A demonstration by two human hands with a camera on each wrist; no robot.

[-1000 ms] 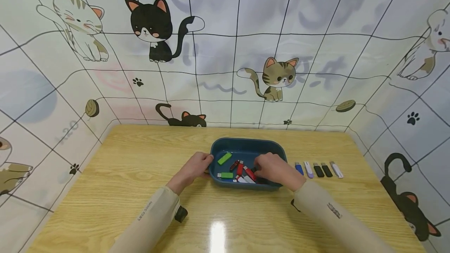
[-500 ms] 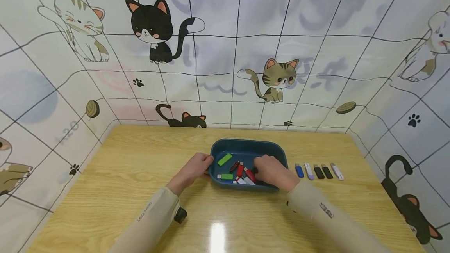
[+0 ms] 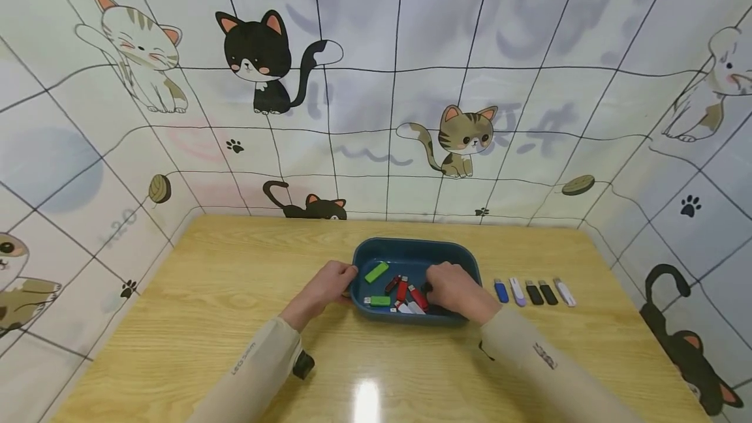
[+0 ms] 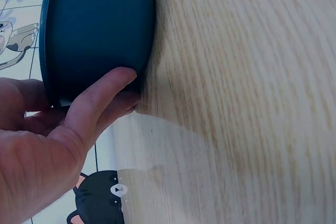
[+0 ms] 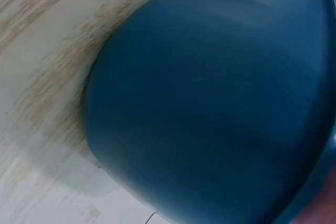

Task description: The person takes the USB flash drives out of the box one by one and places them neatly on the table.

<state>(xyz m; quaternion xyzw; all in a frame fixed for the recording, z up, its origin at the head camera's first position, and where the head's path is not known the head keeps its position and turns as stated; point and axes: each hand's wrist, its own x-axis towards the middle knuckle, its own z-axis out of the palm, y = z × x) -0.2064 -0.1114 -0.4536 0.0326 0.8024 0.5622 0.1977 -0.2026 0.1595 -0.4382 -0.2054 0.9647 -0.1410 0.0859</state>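
A dark blue plastic bin (image 3: 405, 319) stands on the wooden table, with several USB sticks inside. Among them are a green stick (image 3: 376, 272), a second green stick (image 3: 378, 301) and a red stick (image 3: 418, 297). My left hand (image 3: 329, 282) holds the bin's left end; in the left wrist view its fingers (image 4: 97, 98) lie against the outer wall and rim. My right hand (image 3: 455, 289) reaches down inside the bin's right half, next to a small dark thing (image 3: 427, 286). Its fingertips are hidden, and the right wrist view shows mostly the bin's outer wall (image 5: 199, 98).
Right of the bin, several USB sticks lie in a row: a blue one (image 3: 501, 291), a white and purple one (image 3: 517, 292), black ones (image 3: 534, 293) and a white one (image 3: 565, 293). A cat-print cloth (image 3: 364, 96) hangs behind the table (image 3: 258, 260).
The head view has tilted up slightly, so the scene sits lower. My right forearm has shifted a little left, its hand still inside the bin. My left hand stays on the bin's end.
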